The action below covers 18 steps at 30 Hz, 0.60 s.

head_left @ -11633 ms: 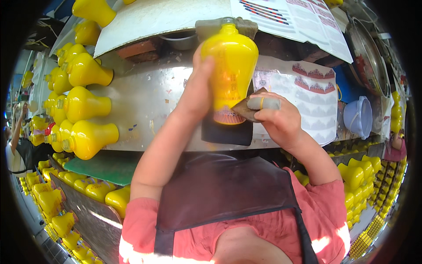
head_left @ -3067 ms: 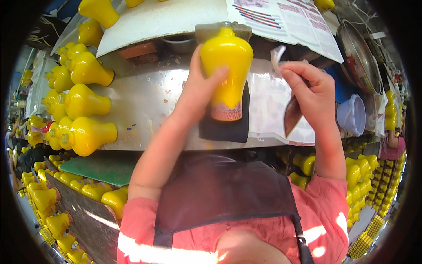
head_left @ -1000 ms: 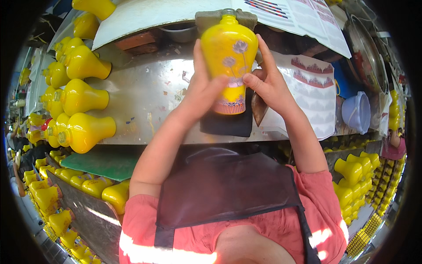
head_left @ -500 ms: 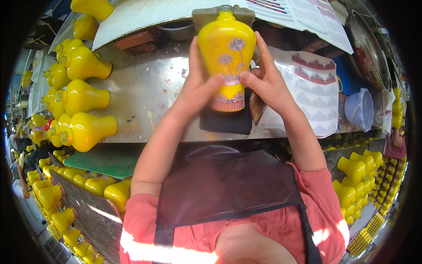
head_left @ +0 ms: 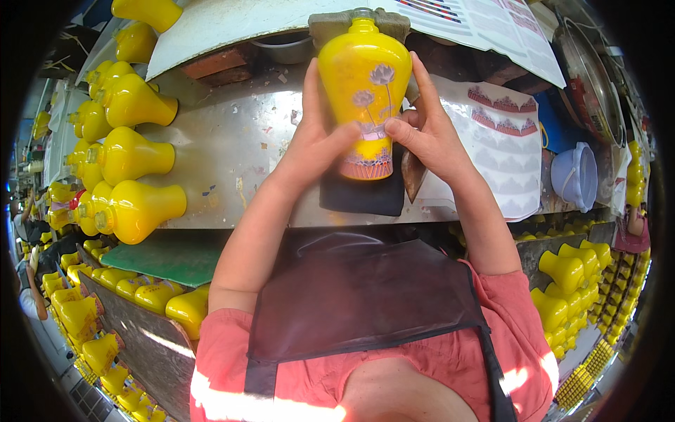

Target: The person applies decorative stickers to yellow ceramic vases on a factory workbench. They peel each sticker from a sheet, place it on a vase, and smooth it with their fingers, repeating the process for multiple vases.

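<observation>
A yellow vase-shaped bottle (head_left: 358, 67) lies between my hands, its glass neck away from me on a grey-brown padded rest (head_left: 327, 27). Purple lotus flowers mark its right side, and a patterned band circles its base end. My left hand (head_left: 325, 133) wraps the left side, thumb on the pale pink band near the narrow part. From the right, my right hand (head_left: 430, 130) grips it too, thumb tip on the same band. Under the base end lies a dark folded cloth (head_left: 362, 197). The bottle's underside is hidden.
Several plain yellow bottles (head_left: 140, 155) lie along the table's left side. Right of my hands is a sheet of lace-like decals (head_left: 499, 148), with a lavender bucket (head_left: 574, 176) beyond it. A red brick (head_left: 214, 63) and a metal bowl (head_left: 285, 48) sit under the white board (head_left: 232, 21).
Hardly anything differs. The bottle has turned slightly, its flowers shifting a little to the right, while both hands keep nearly the same hold.
</observation>
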Each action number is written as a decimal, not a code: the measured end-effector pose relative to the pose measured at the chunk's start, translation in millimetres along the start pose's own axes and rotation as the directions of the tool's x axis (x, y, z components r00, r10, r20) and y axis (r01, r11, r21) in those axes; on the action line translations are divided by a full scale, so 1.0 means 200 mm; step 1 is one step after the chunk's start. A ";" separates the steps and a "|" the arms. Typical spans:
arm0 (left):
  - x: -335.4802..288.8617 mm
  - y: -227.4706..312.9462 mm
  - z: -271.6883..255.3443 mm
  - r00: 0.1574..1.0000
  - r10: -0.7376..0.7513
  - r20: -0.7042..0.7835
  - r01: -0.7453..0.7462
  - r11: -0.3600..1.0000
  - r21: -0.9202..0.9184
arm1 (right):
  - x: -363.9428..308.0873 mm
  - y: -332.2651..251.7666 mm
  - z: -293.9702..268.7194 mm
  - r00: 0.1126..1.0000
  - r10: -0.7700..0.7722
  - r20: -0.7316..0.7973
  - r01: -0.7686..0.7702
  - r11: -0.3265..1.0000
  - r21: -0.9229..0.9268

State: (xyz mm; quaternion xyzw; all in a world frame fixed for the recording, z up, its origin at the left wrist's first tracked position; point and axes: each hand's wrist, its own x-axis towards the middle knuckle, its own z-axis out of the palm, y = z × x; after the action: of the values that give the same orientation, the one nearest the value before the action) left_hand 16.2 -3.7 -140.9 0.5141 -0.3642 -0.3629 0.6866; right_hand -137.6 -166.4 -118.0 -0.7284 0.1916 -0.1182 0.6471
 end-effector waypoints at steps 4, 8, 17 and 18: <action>0.00 0.01 0.00 1.000 -0.014 -0.002 0.014 1.000 -0.018 | 0.00 -0.01 0.00 1.000 0.027 -0.006 -0.027 1.000 -0.011; 0.00 0.02 0.00 1.000 -0.018 0.013 0.018 0.999 -0.027 | 0.00 -0.01 0.00 1.000 0.005 -0.010 -0.005 1.000 -0.016; 0.00 -0.01 -0.01 1.000 -0.002 0.028 0.003 0.999 -0.046 | -0.01 -0.05 -0.02 0.999 0.015 -0.038 -0.016 0.999 -0.032; 0.00 -0.01 -0.02 0.999 -0.002 0.033 0.005 0.996 -0.087 | -0.01 -0.07 -0.03 0.999 0.022 -0.030 -0.021 1.000 0.006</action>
State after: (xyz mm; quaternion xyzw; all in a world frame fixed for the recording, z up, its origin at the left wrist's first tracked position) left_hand 19.7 -2.8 -144.6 0.4782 -0.3582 -0.3882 0.7017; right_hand -139.7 -169.7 -103.7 -0.7227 0.2087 -0.1226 0.6474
